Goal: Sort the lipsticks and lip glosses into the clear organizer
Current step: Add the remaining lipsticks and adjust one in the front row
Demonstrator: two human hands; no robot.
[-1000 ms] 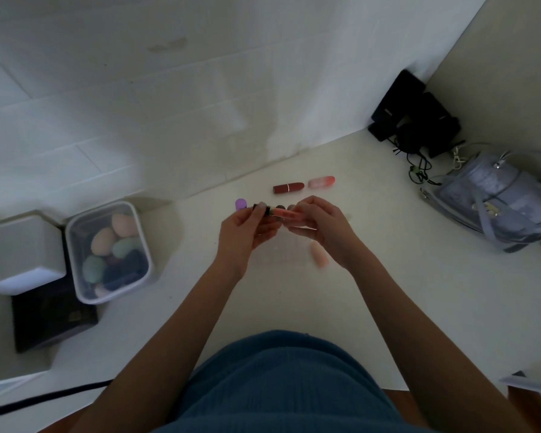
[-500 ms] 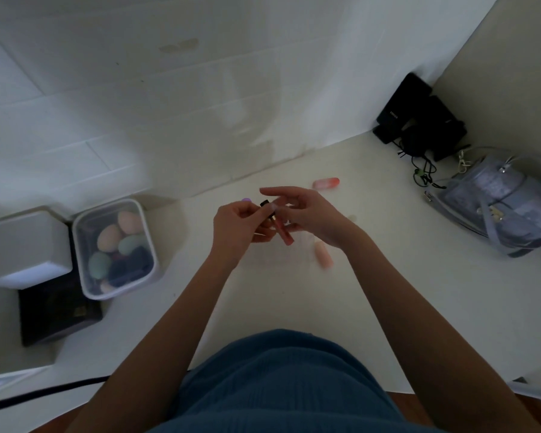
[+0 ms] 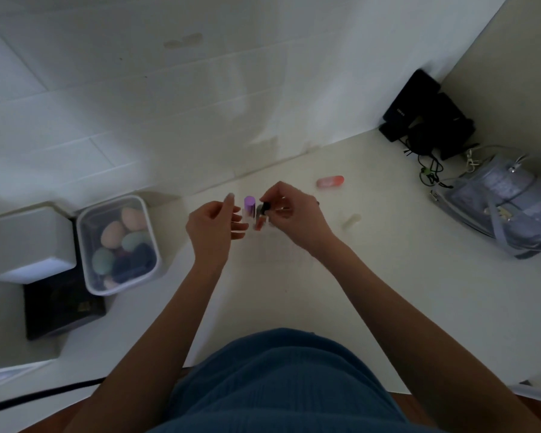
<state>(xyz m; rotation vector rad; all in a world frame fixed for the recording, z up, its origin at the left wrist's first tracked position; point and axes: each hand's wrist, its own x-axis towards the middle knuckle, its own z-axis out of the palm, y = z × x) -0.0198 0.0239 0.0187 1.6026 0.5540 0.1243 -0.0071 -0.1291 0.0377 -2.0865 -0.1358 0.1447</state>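
Right hand (image 3: 294,214) pinches lip gloss (image 3: 260,220), seemingly upright in organizer (image 3: 275,245).

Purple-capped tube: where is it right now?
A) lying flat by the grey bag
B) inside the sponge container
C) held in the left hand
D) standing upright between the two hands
D: the purple-capped tube stands upright between the left hand and the right hand, touched by neither, while the right grip holds a black-capped lip gloss beside it.
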